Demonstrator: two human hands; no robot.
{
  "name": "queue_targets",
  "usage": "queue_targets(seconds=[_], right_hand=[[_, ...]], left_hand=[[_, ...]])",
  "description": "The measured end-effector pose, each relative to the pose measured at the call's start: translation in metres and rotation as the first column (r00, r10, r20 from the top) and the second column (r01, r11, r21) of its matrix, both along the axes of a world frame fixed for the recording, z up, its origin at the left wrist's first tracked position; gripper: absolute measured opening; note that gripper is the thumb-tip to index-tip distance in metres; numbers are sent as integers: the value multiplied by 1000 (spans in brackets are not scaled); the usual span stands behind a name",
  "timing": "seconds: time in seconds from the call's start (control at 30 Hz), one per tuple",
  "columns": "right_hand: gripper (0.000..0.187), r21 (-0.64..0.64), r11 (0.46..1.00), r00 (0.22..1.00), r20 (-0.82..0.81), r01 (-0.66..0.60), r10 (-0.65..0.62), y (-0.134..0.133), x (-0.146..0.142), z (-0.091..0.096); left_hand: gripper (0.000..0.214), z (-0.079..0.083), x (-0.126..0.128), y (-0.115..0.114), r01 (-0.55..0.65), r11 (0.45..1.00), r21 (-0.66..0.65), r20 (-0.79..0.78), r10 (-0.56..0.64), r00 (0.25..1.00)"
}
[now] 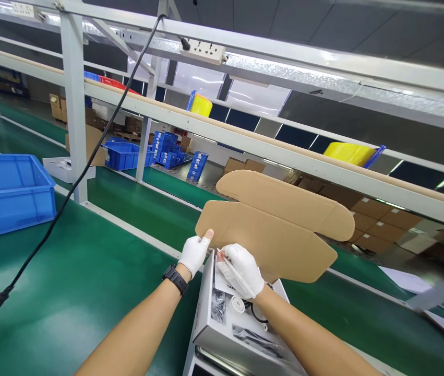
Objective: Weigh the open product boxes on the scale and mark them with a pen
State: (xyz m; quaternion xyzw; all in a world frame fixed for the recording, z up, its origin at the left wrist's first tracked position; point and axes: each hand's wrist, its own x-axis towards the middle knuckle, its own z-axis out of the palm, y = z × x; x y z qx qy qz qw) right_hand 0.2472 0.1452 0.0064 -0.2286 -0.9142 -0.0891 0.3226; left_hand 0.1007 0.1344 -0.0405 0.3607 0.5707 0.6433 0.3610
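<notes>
My left hand, in a white glove with bare fingertips, pinches the left edge of a brown cardboard lid, its thumb on the inner face. The lid stands raised from an open white box. Over the box's far end, my right hand, gloved too, is closed on a slim white pen-like stick. Beneath this hand lies a printed paper. A white ring-shaped part, a black cable and clear plastic bags lie in the box; my right forearm hides part of them.
The box rests on another boxed item on the green bench. A blue bin stands at the left. A black cord hangs across the left side. Metal rails carry yellow bins above the lid.
</notes>
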Motion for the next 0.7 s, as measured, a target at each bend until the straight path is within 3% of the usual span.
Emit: queue_targets(seconds=[0.43,0.57,0.7], right_hand=[[28,-44,999,998,62,-28,31,-2,0,3],[24,-114,991,995,-73,-75,67,-3,-1,6],[23,-227,972,970,-244,-53,-4,-10,4,26]], left_hand=[[58,-2,0,0,36,999,4,26,-37,999],[57,5,1,-2,45,999,-9,63,-45,997],[58,16,-2,-13,112,993,21,129,-114,985]])
